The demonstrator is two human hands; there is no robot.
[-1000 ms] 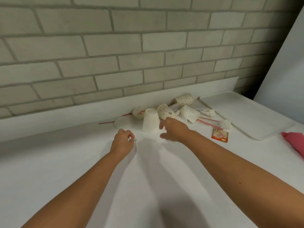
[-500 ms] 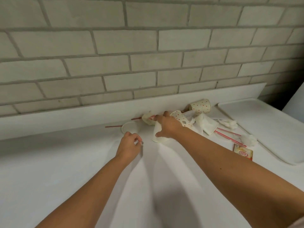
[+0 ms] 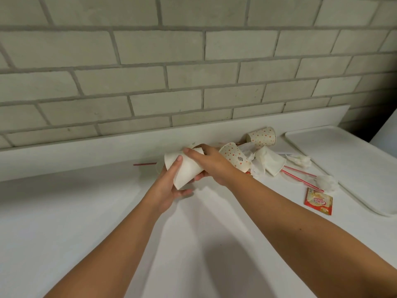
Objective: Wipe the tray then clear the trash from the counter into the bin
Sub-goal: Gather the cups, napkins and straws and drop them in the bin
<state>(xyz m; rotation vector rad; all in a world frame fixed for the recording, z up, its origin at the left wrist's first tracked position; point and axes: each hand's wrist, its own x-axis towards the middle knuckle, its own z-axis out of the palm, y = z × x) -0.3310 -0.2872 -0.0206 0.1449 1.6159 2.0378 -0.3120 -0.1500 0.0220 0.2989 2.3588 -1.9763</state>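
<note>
Lifted off the worktop [image 3: 75, 211] since a moment ago, a white paper cup [image 3: 187, 168] tilts between both hands: the left hand [image 3: 168, 188] grips its lower side, the right hand [image 3: 211, 166] curls over its top. Spotted cups [image 3: 235, 158], straws [image 3: 300, 180] and napkins [image 3: 270, 163] lie beside the tray [image 3: 354, 168].

A pale grey brick wall [image 3: 193, 72] rises behind a low white backsplash [image 3: 86, 151]; a white panel [image 3: 389, 136] stands far right.

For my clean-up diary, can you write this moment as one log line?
step: clearing trash | left hand: grips white cup | right hand: grips same cup | on counter: two dotted cups, straws, sachet
</note>
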